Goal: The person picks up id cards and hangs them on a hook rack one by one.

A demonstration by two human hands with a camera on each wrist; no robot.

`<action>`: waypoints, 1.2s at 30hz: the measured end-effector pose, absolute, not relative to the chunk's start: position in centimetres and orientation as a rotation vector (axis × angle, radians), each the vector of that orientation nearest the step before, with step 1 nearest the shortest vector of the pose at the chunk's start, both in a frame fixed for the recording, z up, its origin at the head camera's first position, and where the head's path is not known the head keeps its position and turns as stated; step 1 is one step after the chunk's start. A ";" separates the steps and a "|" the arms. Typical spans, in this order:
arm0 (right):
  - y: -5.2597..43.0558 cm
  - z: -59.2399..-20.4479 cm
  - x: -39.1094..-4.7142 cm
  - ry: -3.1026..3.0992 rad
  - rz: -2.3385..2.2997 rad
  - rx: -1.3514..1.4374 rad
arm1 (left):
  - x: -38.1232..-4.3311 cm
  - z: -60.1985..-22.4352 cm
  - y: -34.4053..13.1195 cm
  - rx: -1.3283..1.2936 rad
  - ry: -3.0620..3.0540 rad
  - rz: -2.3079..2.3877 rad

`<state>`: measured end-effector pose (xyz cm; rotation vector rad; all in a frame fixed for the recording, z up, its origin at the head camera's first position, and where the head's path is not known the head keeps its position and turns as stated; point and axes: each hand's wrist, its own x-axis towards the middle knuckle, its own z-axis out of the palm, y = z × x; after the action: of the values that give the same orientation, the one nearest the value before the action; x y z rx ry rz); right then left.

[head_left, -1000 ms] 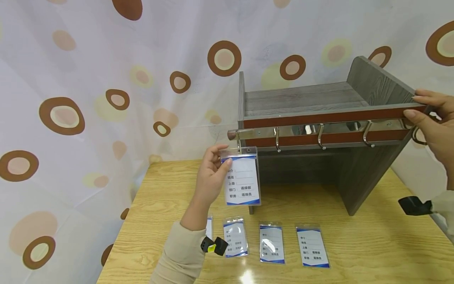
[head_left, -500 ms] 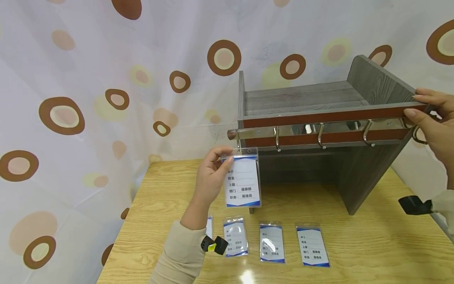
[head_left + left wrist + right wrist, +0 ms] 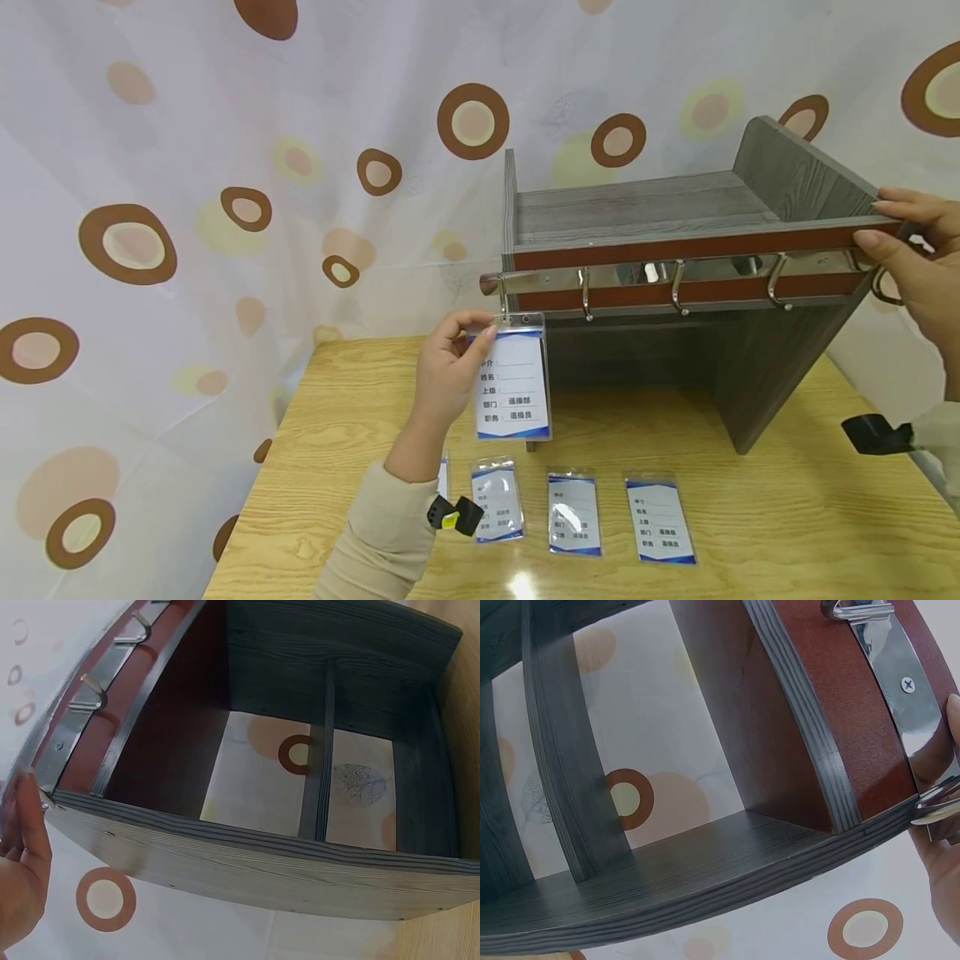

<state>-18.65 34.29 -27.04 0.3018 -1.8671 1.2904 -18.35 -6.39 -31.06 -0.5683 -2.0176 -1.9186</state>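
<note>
My left hand (image 3: 450, 367) pinches a clear badge holder (image 3: 517, 387) by its upper left side, thumb in front. The badge holder stands upright below the leftmost hook (image 3: 503, 296), whose lower end overlaps its top edge. This hook belongs to a shiny metal rail (image 3: 723, 268) on the front of a grey wooden shelf (image 3: 637, 204). At the shelf's right front corner, my right hand (image 3: 918, 258) grips the board, with the thumb on the rail's end. In the left wrist view, the badge holder is hidden and only part of the left hand (image 3: 22, 877) shows.
Several more badges lie in a row on the wooden table (image 3: 810, 517), such as the rightmost badge (image 3: 660, 521); one is partly hidden by the left sleeve (image 3: 390, 529). More hooks, like the middle hook (image 3: 678, 287), line the rail. A patterned curtain (image 3: 300, 92) hangs behind.
The badge holder has come down slightly under the leftmost hook, and my left fingers have shifted a little right along its top. My right hand stays at the shelf corner.
</note>
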 end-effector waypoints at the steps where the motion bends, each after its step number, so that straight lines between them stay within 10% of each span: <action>1: 34.3 -27.0 -18.7 -1.859 1.299 0.319 | -18.3 -31.0 -6.4 -0.557 -2.018 -1.921; 36: 34.4 -27.1 -18.6 -1.869 1.288 0.321 | -19.9 -32.5 -6.5 -0.853 -1.850 -1.508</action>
<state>-18.61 34.40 -27.12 0.3207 -1.8687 1.2880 -19.91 -6.49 -32.51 -0.8529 -1.8500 -1.5082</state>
